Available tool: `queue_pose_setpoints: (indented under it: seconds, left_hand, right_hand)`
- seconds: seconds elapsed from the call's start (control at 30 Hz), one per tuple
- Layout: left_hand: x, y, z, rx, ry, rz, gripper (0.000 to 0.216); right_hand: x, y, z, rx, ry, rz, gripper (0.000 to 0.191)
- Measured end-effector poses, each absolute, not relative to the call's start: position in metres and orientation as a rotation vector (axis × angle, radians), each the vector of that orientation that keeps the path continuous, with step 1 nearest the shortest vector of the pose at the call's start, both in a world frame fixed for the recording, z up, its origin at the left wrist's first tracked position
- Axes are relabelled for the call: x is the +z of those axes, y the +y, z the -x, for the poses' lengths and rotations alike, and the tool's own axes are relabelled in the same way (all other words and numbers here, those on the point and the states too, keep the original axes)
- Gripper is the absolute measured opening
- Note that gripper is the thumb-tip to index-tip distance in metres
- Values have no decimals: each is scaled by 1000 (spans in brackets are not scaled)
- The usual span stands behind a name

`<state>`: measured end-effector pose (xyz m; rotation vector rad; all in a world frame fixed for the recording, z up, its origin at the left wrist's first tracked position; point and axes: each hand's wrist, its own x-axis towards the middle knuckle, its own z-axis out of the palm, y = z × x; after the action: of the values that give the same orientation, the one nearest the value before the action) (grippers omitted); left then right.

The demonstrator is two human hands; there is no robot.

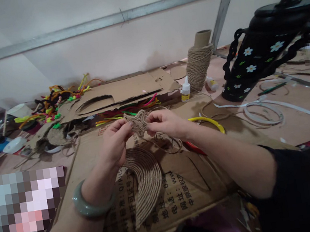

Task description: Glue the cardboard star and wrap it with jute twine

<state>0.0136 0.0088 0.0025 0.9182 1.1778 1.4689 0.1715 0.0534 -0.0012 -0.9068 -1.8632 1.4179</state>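
Note:
Between my two hands is a small star-shaped piece of coiled jute twine [138, 123], raised over a printed cardboard sheet [113, 229]. My left hand [115, 140] pinches its left side, and my right hand [165, 123] pinches its right side. Below the hands, a curved, tapering piece of twine rows [149, 178] lies flat on the cardboard. Loose twine [173, 148] loops beneath my right hand. Scissors with red and yellow handles [209, 120] lie partly hidden behind my right forearm.
Behind stand a twine spool [199, 63] and a small glue bottle [185, 90]. To the right are a black flowered tumbler [253, 56] and a coil of white strip [261, 116]. Cut cardboard [130, 86] and colourful pipe cleaners [57, 97] lie at the back left.

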Motion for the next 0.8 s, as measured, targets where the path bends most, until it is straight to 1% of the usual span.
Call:
queue_pose_setpoints:
  seconds: [0.07, 0.2, 0.3, 0.4, 0.5, 0.63, 0.8]
  left_hand:
    - [3, 9, -13, 1473, 1183, -925, 11]
    - [2, 9, -13, 1418, 1196, -949, 11]
    - [1, 10, -13, 1436, 1173, -910, 14]
    - [0, 10, -14, 1422, 1142, -904, 15]
    - [1, 9, -15, 1386, 1154, -927, 16]
    - [0, 8, -15, 1336, 1180, -985, 16]
    - [0, 7, -15, 1383, 1166, -965, 17]
  right_hand:
    - [-2, 53, -172, 1410, -1924, 891, 5]
    - [-2, 53, -171, 1371, -1783, 878, 9]
    - [-1, 54, -170, 1350, -1688, 884, 5]
    - [0, 53, -169, 1399, -1640, 869, 4]
    - [0, 53, -169, 1416, -1626, 840, 10]
    - [-3, 53, -171, 1333, -1685, 845, 16]
    - [-4, 54, -171, 1267, -1775, 865, 19]
